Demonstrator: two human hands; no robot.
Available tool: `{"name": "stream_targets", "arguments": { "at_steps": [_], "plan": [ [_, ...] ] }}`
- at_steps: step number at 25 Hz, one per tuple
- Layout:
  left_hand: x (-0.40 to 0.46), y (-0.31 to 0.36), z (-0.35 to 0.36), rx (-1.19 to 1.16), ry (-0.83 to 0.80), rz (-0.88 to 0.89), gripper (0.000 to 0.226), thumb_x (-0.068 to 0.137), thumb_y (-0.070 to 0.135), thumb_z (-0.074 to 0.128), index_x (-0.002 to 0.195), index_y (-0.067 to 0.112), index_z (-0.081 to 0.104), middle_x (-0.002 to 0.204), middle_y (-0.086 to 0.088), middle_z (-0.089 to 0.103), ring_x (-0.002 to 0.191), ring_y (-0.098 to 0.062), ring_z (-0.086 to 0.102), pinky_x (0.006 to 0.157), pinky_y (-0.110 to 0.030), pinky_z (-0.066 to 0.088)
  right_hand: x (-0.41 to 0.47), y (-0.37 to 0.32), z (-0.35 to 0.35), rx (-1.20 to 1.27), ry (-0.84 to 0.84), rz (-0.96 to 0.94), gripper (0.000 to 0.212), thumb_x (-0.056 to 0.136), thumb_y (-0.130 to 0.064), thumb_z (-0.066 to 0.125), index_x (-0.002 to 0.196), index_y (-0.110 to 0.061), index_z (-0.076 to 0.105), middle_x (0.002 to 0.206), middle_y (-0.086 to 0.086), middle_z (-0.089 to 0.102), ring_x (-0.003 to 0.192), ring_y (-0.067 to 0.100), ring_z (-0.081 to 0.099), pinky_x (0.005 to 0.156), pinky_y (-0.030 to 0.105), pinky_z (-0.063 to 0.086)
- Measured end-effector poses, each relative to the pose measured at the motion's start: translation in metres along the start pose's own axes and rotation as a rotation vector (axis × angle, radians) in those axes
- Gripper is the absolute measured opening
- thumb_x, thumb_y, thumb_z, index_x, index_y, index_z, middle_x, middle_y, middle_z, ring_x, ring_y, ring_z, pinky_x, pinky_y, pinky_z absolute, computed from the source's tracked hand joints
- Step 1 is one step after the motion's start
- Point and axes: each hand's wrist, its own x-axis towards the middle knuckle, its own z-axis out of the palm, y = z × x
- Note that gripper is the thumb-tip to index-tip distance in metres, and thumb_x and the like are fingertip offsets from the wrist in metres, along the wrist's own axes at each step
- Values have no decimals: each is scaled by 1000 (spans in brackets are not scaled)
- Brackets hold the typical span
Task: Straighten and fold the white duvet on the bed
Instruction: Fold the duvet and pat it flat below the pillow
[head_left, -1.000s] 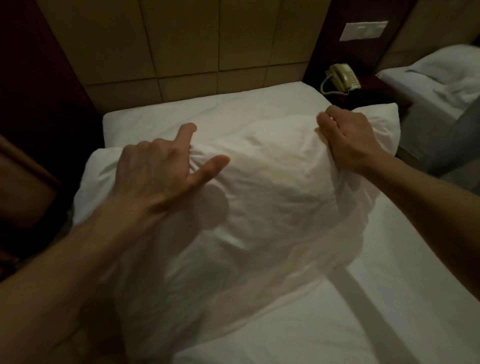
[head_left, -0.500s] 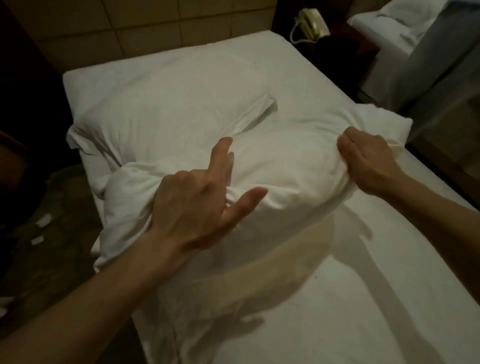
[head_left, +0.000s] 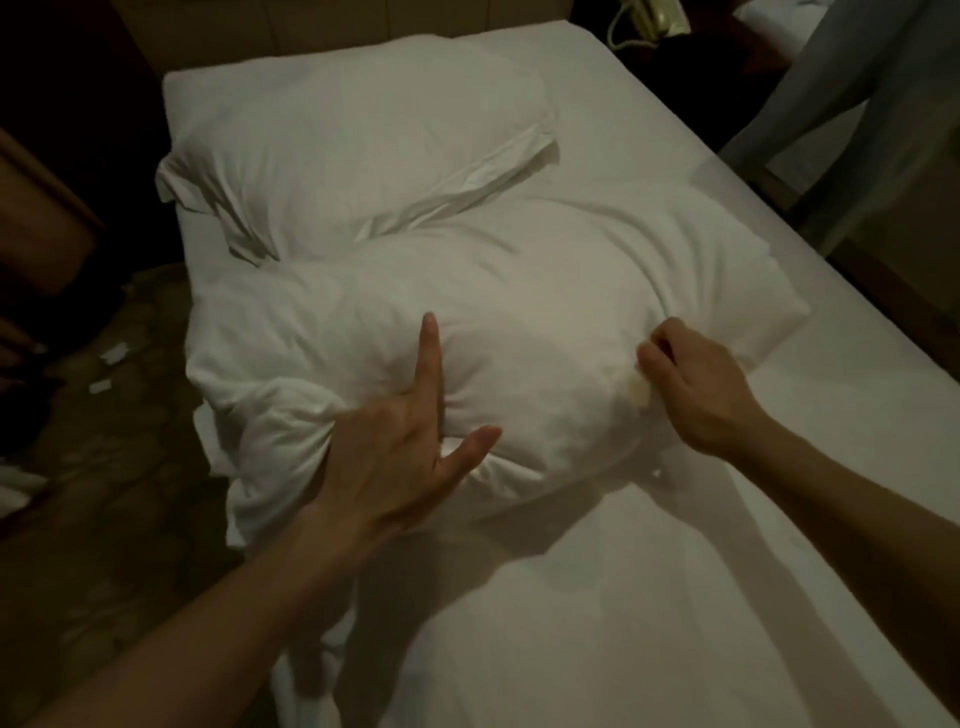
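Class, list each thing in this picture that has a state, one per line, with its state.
Duvet: bunched and puffy, not yet folded.
Pillow: lying flat at the bed's head.
Left hand: gripping the duvet, index finger straight.
Right hand: fingers pinching the duvet.
Bed sheet: spread fairly smooth.

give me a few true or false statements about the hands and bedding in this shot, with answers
1. Both hands grip the same white bundle. True: the left hand and the right hand hold the bunched white duvet.
2. The left hand's index finger is curled into the cloth. False: it points straight out over the duvet.
3. A pillow lies at the head of the bed, beyond the duvet. True.
4. The duvet is spread flat over the whole bed. False: it is bunched in a puffy heap, with bare sheet showing nearer the camera.
5. A telephone sits beyond the bed's top right corner. True.
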Motion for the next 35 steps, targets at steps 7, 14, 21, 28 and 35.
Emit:
{"name": "stream_targets", "arguments": {
  "at_steps": [7, 14, 21, 28, 35],
  "plan": [
    [64, 26, -21, 93, 199, -44, 83, 94, 68, 5, 147, 17, 43, 126, -12, 60, 111, -29, 55, 89, -45, 43, 35, -44, -13, -200, 129, -153, 77, 91, -77, 28, 128, -13, 53, 121, 10, 58, 108, 28, 52, 98, 45, 42],
    [104, 12, 16, 2, -53, -229, 110, 66, 82, -30, 157, 28, 0, 165, 4, 11, 151, -12, 7, 122, -47, -4, 92, -85, 4, -116, -143, -218, 103, 80, -83, 0, 161, -22, 19, 168, 0, 15, 155, 16, 7, 126, 45, 3],
    [70, 1, 58, -7, -77, -183, 102, 88, 77, -6, 156, 5, 14, 162, -6, 22, 149, -12, 19, 123, -45, 5, 67, -75, 35, -136, -298, -234, 108, 76, -89, -12, 162, -25, 6, 169, -5, 0, 154, 8, -9, 125, 44, -3],
    [50, -5, 101, 1, -23, -85, 92, 96, 70, 12, 151, -3, 29, 156, -14, 35, 145, -21, 34, 121, -50, 13, 40, -49, 68, -86, -257, -224, 100, 85, -85, -3, 162, -22, 11, 169, -4, 4, 154, 8, -9, 125, 46, -1],
    [9, 7, 136, 39, -79, -69, 92, 96, 70, 14, 151, -2, 30, 157, -13, 33, 146, -21, 31, 122, -49, 9, -14, -15, 107, -91, -206, -234, 95, 90, -80, 7, 162, -19, 13, 169, -1, 7, 155, 11, -5, 125, 49, 3]
  ]
}}
